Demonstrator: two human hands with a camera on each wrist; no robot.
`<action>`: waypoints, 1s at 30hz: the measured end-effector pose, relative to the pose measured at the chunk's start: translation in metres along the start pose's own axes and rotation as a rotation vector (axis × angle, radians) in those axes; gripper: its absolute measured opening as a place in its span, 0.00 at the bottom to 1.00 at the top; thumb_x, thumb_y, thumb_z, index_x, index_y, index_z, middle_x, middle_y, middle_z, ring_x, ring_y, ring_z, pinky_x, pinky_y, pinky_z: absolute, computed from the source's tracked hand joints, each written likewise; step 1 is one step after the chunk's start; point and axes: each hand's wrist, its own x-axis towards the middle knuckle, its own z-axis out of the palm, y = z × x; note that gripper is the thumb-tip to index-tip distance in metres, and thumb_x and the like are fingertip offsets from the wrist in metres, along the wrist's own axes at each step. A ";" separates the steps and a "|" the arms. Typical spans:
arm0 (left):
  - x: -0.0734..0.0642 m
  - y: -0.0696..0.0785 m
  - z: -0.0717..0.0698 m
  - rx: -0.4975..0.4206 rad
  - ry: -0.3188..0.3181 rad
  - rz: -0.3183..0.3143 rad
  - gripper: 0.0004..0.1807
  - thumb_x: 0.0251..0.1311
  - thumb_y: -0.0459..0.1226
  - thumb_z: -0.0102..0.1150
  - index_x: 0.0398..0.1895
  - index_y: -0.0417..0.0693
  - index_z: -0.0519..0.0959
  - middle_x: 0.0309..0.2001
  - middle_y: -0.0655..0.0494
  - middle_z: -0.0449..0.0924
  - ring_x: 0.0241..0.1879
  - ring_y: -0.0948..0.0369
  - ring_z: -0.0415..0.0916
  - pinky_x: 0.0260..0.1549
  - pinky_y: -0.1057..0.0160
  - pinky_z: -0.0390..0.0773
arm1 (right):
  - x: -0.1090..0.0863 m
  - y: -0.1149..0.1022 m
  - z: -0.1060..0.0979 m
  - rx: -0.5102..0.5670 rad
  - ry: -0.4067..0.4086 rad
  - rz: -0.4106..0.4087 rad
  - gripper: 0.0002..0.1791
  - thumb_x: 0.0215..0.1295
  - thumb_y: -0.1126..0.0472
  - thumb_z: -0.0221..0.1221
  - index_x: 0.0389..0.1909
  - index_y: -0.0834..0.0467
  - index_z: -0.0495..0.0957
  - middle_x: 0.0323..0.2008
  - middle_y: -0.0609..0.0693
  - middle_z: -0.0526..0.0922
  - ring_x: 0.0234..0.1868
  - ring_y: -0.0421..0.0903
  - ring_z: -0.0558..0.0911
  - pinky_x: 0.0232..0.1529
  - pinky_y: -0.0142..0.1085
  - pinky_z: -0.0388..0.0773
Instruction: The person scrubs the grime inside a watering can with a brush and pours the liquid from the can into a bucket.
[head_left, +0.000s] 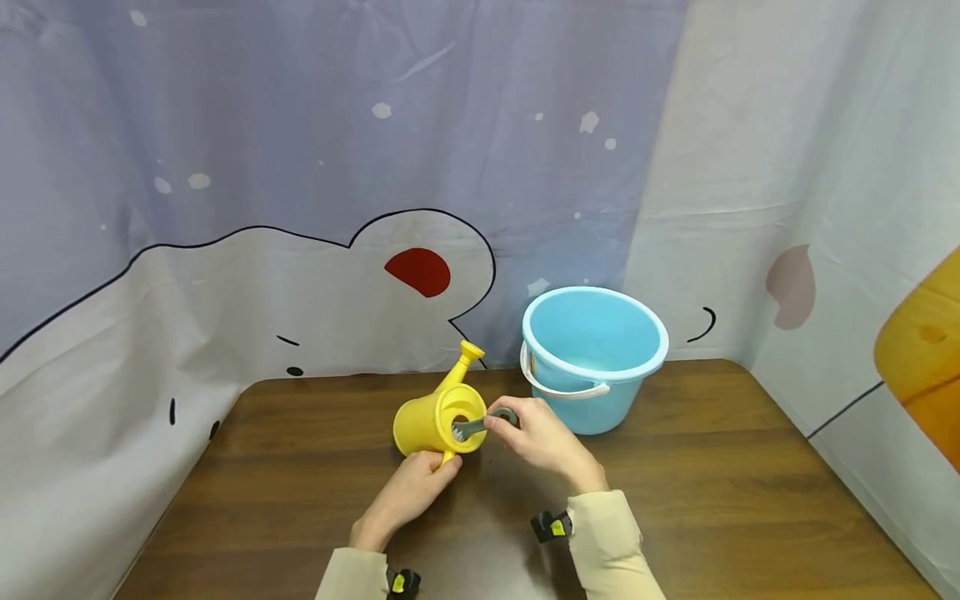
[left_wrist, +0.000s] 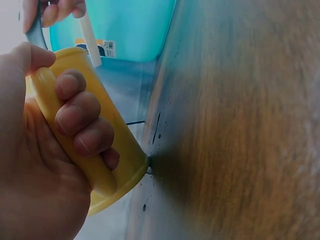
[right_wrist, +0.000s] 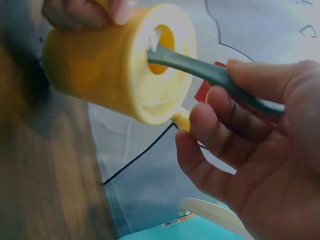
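My left hand (head_left: 414, 492) grips the handle of a yellow watering can (head_left: 417, 423), its fingers wrapped round it in the left wrist view. The can is tipped with its round opening turned toward my right hand (head_left: 542, 437) and its spout pointing away from me. Between thumb and fingers, my right hand pinches the grey-green handle of a small brush (right_wrist: 200, 70). White bristles show at the can's opening, with the brush's head end partly hidden inside.
A light blue bucket (head_left: 577, 379) with a white handle stands at the back of the wooden table (head_left: 720, 492), just behind my right hand. A patterned curtain (head_left: 300, 125) hangs along the table's far edge and sides.
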 end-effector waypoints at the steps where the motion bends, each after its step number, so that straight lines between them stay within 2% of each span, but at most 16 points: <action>1: 0.000 0.000 0.000 -0.003 -0.002 -0.001 0.26 0.70 0.49 0.51 0.13 0.51 0.64 0.13 0.67 0.56 0.13 0.69 0.50 0.14 0.69 0.53 | 0.000 0.001 0.002 -0.020 0.003 -0.001 0.04 0.70 0.58 0.58 0.37 0.53 0.81 0.18 0.40 0.72 0.18 0.37 0.71 0.23 0.33 0.71; 7: -0.001 -0.002 0.001 0.006 -0.015 -0.017 0.26 0.70 0.48 0.51 0.13 0.52 0.64 0.13 0.66 0.56 0.13 0.70 0.51 0.14 0.69 0.54 | 0.003 0.002 0.012 -0.099 -0.018 -0.025 0.05 0.71 0.58 0.57 0.39 0.54 0.81 0.20 0.39 0.71 0.22 0.38 0.72 0.27 0.32 0.72; 13: 0.002 -0.001 0.000 0.026 0.001 0.007 0.25 0.70 0.49 0.50 0.13 0.52 0.64 0.13 0.66 0.56 0.13 0.69 0.51 0.14 0.68 0.54 | 0.005 -0.001 0.018 -0.136 0.002 -0.063 0.05 0.70 0.60 0.58 0.39 0.56 0.81 0.21 0.40 0.73 0.21 0.37 0.71 0.26 0.32 0.72; 17: 0.003 -0.002 0.001 0.046 0.002 0.001 0.25 0.70 0.49 0.50 0.12 0.53 0.64 0.13 0.67 0.56 0.13 0.69 0.51 0.14 0.69 0.54 | 0.006 -0.002 0.021 -0.160 -0.021 -0.062 0.05 0.70 0.59 0.58 0.38 0.55 0.81 0.22 0.40 0.75 0.21 0.35 0.72 0.26 0.31 0.73; 24: 0.003 -0.004 0.003 0.062 0.015 0.024 0.25 0.70 0.49 0.51 0.13 0.53 0.64 0.14 0.67 0.56 0.13 0.70 0.51 0.15 0.68 0.55 | 0.006 -0.001 0.021 -0.157 -0.021 -0.060 0.04 0.70 0.60 0.58 0.38 0.55 0.81 0.23 0.40 0.76 0.20 0.34 0.73 0.27 0.31 0.74; 30: 0.002 -0.002 0.001 0.048 0.002 -0.002 0.25 0.70 0.47 0.51 0.13 0.53 0.63 0.13 0.67 0.55 0.13 0.69 0.50 0.15 0.68 0.54 | 0.003 -0.004 0.014 -0.126 -0.028 -0.097 0.03 0.69 0.58 0.60 0.37 0.52 0.81 0.23 0.43 0.78 0.23 0.35 0.72 0.28 0.32 0.73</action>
